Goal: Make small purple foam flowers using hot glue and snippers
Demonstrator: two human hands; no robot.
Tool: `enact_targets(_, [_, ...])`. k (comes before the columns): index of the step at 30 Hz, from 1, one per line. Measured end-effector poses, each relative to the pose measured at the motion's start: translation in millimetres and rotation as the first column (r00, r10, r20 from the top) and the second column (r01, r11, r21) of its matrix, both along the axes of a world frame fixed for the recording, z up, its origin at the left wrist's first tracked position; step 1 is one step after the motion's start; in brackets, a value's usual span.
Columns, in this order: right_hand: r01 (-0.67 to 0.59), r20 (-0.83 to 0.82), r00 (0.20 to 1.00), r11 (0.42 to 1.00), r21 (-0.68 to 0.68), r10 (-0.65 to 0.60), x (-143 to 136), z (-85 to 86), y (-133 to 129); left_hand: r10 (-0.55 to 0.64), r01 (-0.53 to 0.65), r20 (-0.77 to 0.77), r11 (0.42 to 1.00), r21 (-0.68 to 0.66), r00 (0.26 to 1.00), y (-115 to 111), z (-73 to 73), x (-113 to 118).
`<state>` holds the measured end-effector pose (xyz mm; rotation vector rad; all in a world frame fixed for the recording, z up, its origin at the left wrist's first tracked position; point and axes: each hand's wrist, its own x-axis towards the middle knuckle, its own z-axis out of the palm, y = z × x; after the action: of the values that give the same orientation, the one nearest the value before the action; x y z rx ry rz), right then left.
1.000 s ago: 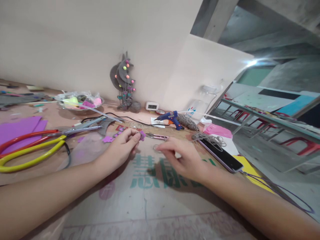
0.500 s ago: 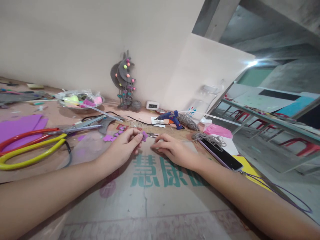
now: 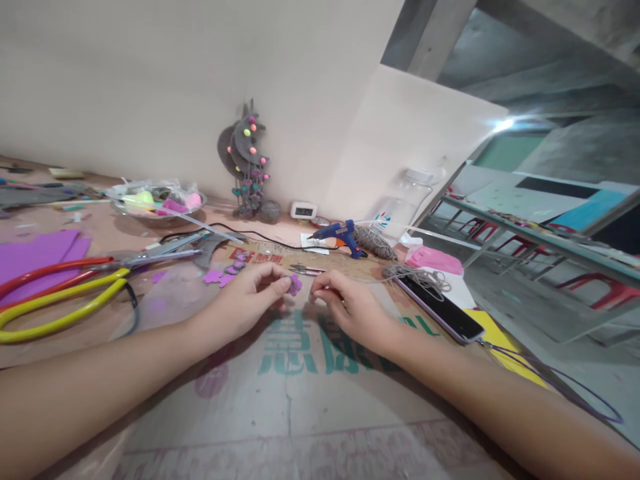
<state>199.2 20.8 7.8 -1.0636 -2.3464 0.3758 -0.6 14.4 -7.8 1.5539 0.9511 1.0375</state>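
Between the thumb and fingers of my left hand is a small purple flower-shaped piece. Just to its right, my right hand has its fingers curled together; whatever they may hold is too small to make out. Small tweezers or snips lie behind both hands. More purple cut pieces are on the board, left of my left hand. Both hands hover over a cardboard sheet with green printed characters.
Red-and-yellow-handled scissors and purple sheets lie left. A blue glue gun, grey yarn and a clear jar stand behind. A phone is right, a bowl back left.
My right hand's fingers have drawn in from a looser pose. The purple flower has shifted slightly right and down and shows more of its face. The camera view has moved a little.
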Motion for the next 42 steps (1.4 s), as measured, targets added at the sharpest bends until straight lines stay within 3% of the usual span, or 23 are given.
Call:
enact_targets(4, [-0.023, -0.039, 0.999, 0.999, 0.03, 0.024, -4.4, -2.9, -4.1, -0.196, 0.2, -0.069, 0.978, 0.062, 0.978, -1.5, -0.3, -1.2])
enact_targets(7, [-0.003, -0.045, 0.999, 0.999, 0.04, 0.005, -6.0, -4.6, -4.2, -0.275, 0.282, -0.121, 0.958, 0.042, 0.954, -3.3, 0.5, -1.9])
enact_targets(11, [0.033, -0.047, 0.998, 0.997, 0.065, -0.03, -6.8, -5.5, -3.5, -0.298, 0.312, -0.213, 0.949, 0.038, 0.931, -6.1, 2.8, -2.6])
enact_targets(16, [0.047, -0.065, 0.997, 0.994, 0.098, -0.041, -8.1, -5.2, -4.4, -0.313, 0.328, -0.217, 0.944, 0.039, 0.925, -6.5, 1.8, -2.8])
enact_targets(23, [0.059, 0.029, 0.997, 0.982, 0.177, -0.066, -9.6, -8.8, -7.4, -0.293, 0.33, -0.264, 0.938, 0.108, 0.919, -4.7, 2.6, -2.7])
enact_targets(26, [0.074, -0.016, 0.997, 0.991, 0.113, -0.073, -10.1, -7.8, -9.3, -0.288, 0.324, -0.26, 0.94, 0.108, 0.922, -5.8, 4.1, -2.1])
enact_targets(29, [0.038, -0.128, 0.991, 0.999, -0.036, -0.042, -9.9, -4.5, -10.2, -0.255, 0.291, -0.246, 0.949, 0.124, 0.935, -6.6, 4.1, -1.4])
enact_targets(35, [-0.209, -0.502, 0.864, 0.925, -0.319, 0.022, -11.9, 2.6, -5.9, -0.263, 0.327, -0.307, 0.927, 0.181, 0.915, -6.8, 2.8, -0.8])
enact_targets(42, [-0.287, -0.657, 0.752, 0.868, -0.405, -0.057, -15.5, 3.5, -2.7, -0.02, 0.163, -0.341, 0.904, 0.395, 0.94, -7.1, 0.8, -1.1])
